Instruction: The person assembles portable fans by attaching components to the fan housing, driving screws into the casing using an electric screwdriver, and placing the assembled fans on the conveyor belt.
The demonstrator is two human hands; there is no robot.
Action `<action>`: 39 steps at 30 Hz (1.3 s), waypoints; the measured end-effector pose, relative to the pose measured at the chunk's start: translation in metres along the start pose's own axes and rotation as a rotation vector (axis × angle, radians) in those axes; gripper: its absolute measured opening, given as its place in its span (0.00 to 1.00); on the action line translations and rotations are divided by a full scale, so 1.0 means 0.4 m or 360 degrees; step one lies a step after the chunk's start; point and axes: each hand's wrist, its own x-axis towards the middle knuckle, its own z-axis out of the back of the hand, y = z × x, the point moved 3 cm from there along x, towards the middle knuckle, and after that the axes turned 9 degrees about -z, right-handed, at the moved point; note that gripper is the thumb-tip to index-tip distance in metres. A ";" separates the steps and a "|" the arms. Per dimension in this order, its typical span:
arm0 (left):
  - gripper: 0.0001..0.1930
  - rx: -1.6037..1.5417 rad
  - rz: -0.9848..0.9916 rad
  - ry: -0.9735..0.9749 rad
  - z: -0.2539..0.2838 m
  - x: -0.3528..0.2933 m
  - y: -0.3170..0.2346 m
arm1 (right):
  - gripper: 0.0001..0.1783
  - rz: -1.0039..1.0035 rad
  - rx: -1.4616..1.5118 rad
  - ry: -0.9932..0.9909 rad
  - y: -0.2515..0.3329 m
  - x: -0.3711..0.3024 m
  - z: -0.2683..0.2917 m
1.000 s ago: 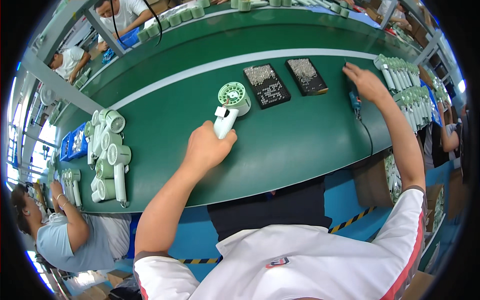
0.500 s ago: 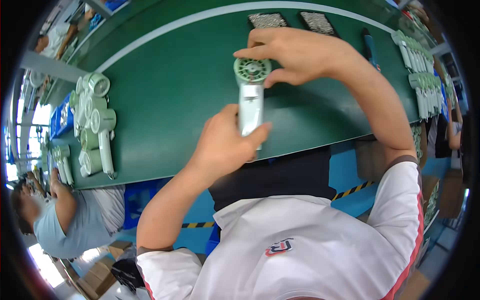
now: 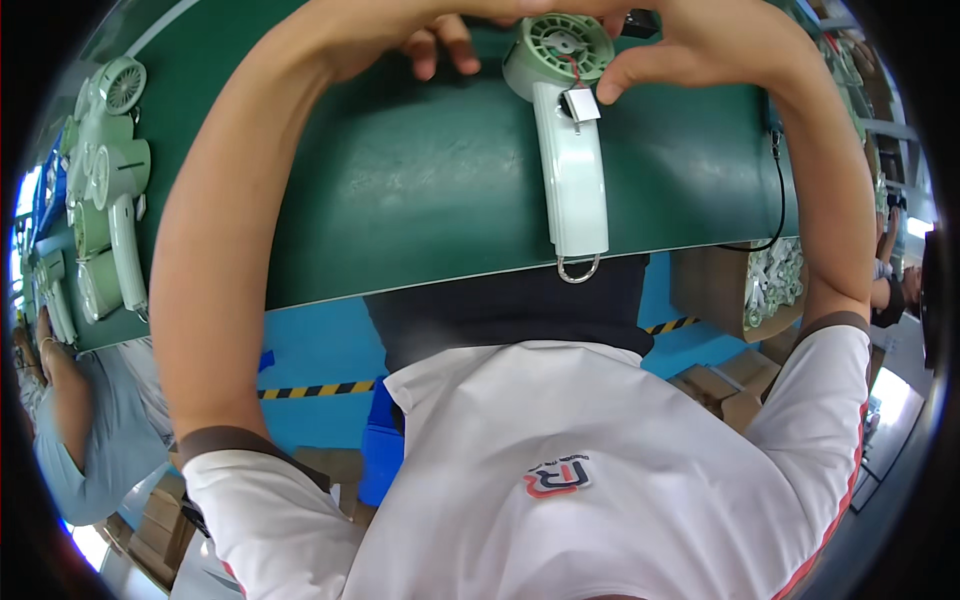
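A handheld fan (image 3: pixel 580 190) lies on the green tabletop with its white handle toward me. A metal ring at the handle's end hangs over the near edge. Its round pale-green head (image 3: pixel 565 48) shows the grille, and thin wires run to a small white square piece (image 3: pixel 581 104) at the neck. My right hand (image 3: pixel 690 50) is at the head's right side, thumb against its lower rim and fingers curled by its far side. My left hand (image 3: pixel 440 45) reaches to the far side, left of the head. Two fingers hang bent; the rest is cut off by the top edge.
More green and white fans (image 3: pixel 110 170) stand clustered at the table's left end. A black cable (image 3: pixel 780 200) loops at the right. Below the table's right side is a carton (image 3: pixel 710 290) with small pale parts. A person in light blue (image 3: pixel 85 430) sits at the left.
My left hand has let go of the fan's handle and swung up to the far side. The fan now lies farther right, and its head sits higher in view. My view has also shifted.
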 end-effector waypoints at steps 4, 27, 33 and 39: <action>0.25 -0.0224 -0.0196 0.0235 -0.022 0.023 0.009 | 0.34 0.1459 0.0451 -0.0643 -0.118 0.063 -0.080; 0.34 -0.0021 -0.0728 0.0287 -0.011 0.000 0.018 | 0.42 -0.0204 -0.0321 -0.0093 0.093 0.041 -0.017; 0.39 -0.0386 -0.0824 0.0562 -0.037 0.040 0.027 | 0.40 -0.0035 0.0004 -0.0232 -0.010 0.015 -0.026; 0.34 0.0197 -0.0894 0.0434 -0.044 0.072 0.044 | 0.28 0.0155 -0.0170 -0.0164 -0.084 0.002 -0.067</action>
